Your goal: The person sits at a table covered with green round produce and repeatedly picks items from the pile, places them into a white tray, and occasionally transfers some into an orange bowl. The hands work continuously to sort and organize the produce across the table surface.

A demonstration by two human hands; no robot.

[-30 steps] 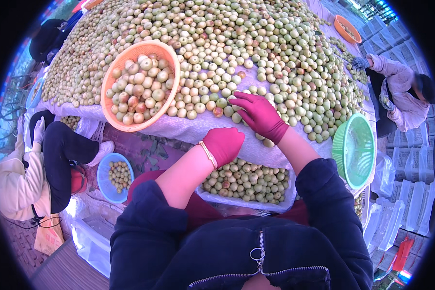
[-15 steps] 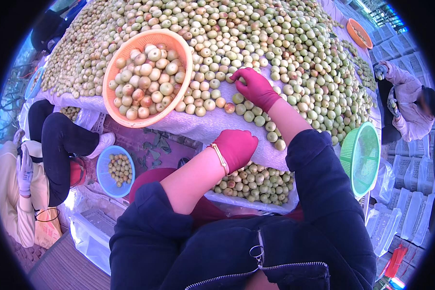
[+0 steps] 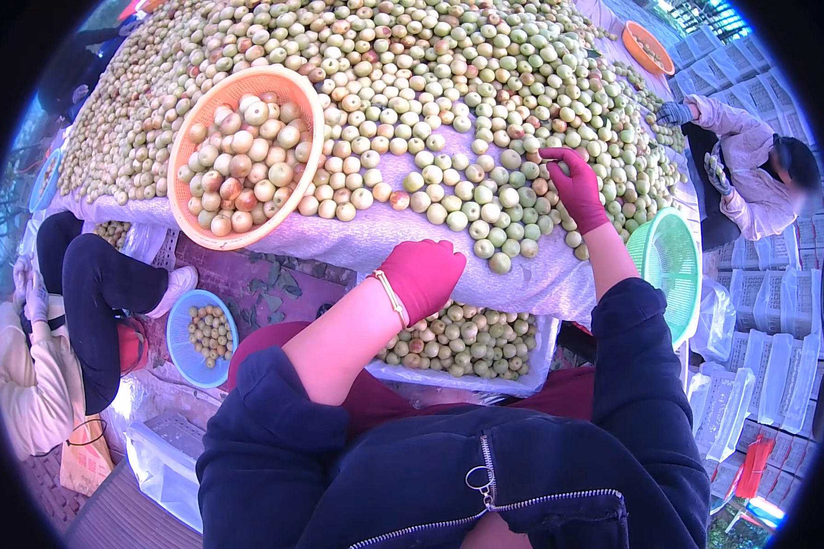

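Observation:
Both my hands wear pink-red gloves. My left hand (image 3: pixel 428 277) is curled into a fist above the table's near edge; whatever its fingers may hold is hidden. A gold bracelet (image 3: pixel 392 298) circles that wrist. My right hand (image 3: pixel 575 189) reaches over the right part of the fruit pile, index finger and thumb apart, with no fruit visible between them. Around its fingertips lie round green jujube-like fruits (image 3: pixel 511 195), some blushed red. An orange basket (image 3: pixel 314 151) of paler, reddish fruits stands tilted at the table's near left edge.
A green basket (image 3: pixel 685 274) stands by my right elbow. Below the table edge sits a lined crate (image 3: pixel 542 357) of fruits. On the left, a blue basin (image 3: pixel 179 352) with fruits stands near a seated person (image 3: pixel 41 366). Another gloved person (image 3: pixel 751 169) works at the right, beside stacked crates.
My right hand has moved right across the fruits, and several fruits lie shifted rightward near it. My left hand stays curled. The whole view has shifted slightly.

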